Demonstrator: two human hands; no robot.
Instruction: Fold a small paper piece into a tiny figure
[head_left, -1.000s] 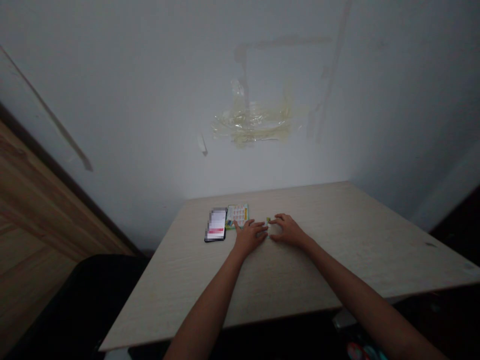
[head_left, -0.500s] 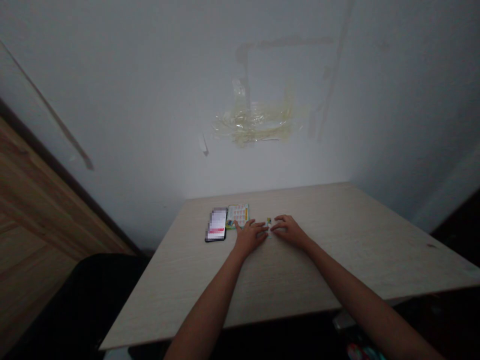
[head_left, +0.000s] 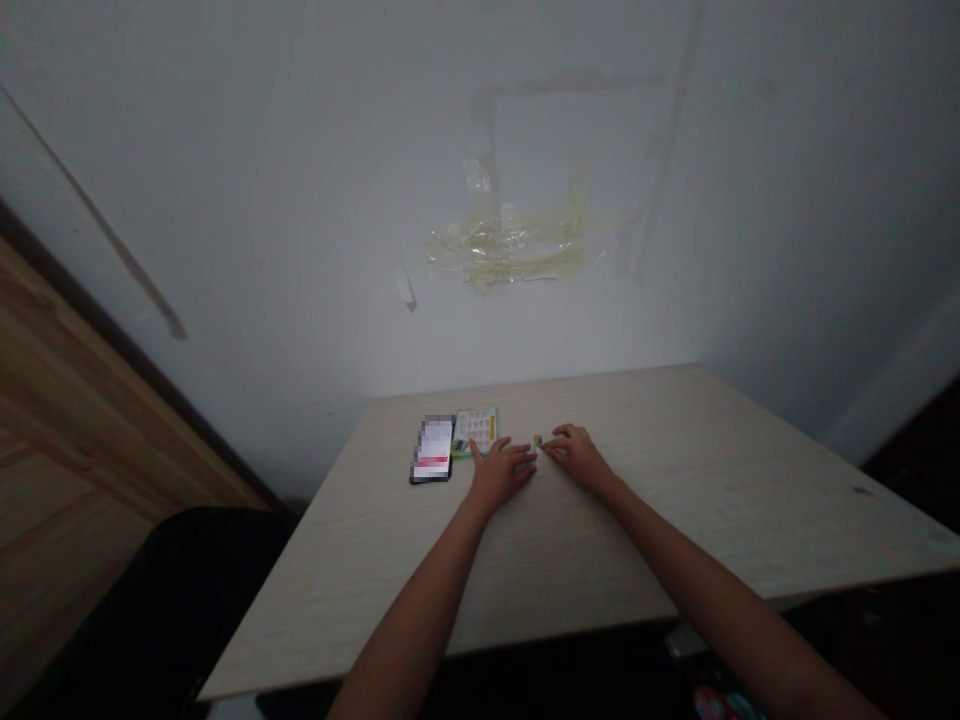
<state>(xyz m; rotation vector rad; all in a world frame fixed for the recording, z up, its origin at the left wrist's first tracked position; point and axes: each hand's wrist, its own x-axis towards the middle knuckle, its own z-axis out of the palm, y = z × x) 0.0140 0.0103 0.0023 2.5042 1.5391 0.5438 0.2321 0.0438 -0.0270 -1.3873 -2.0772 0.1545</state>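
My left hand [head_left: 500, 474] lies on the table with its fingers spread; the fingertips rest at the left edge of a small pale, see-through strip [head_left: 538, 466]. Its thumb reaches the lower edge of a printed card or booklet [head_left: 477, 428] with green edges and rows of small pictures. Opposite it, my right hand [head_left: 582, 458] is bent, thumb and fingertips drawn together beside a tiny yellow-green printed piece [head_left: 538, 440] at the strip's far end. What lies between those fingertips is too small to make out.
A phone [head_left: 433, 448] with a lit, blurred screen lies left of the card. The pale wooden table [head_left: 360, 560] meets a wall with old clear tape [head_left: 517, 250]. A dark object [head_left: 172, 590] stands beyond the table's left edge, near a wooden panel [head_left: 75, 390].
My right hand has shifted slightly up and left, and its thumb and fingers have come closer together. My left hand, the phone and the card look the same.
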